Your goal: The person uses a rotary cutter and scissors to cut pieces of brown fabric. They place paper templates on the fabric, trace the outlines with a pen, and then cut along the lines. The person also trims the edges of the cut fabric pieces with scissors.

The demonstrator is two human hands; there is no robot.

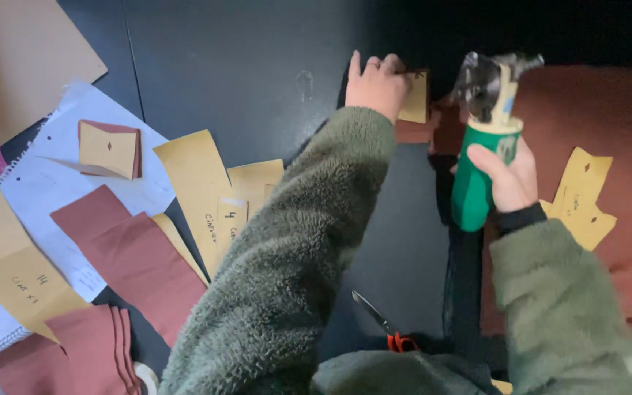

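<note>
My left hand [376, 84] reaches across the black table [243, 73] and presses its fingers flat on a small yellow paper pattern piece [415, 99] that lies on rust-red fabric [623, 124]. My right hand [508, 175] grips a green electric rotary cutter [477, 179] upright, its round steel blade [477, 84] hanging just right of the pattern piece. Both arms wear fuzzy olive-green sleeves. Another yellow pattern piece [583, 197] lies on the fabric to the right of the cutter.
Several yellow pattern strips [206, 183] and rust-red fabric cut-outs [137, 260] lie at the left, over a white spiral notebook [67, 175]. Brown card [23, 51] fills the top left corner. Orange-handled scissors [378, 322] rest near the front edge.
</note>
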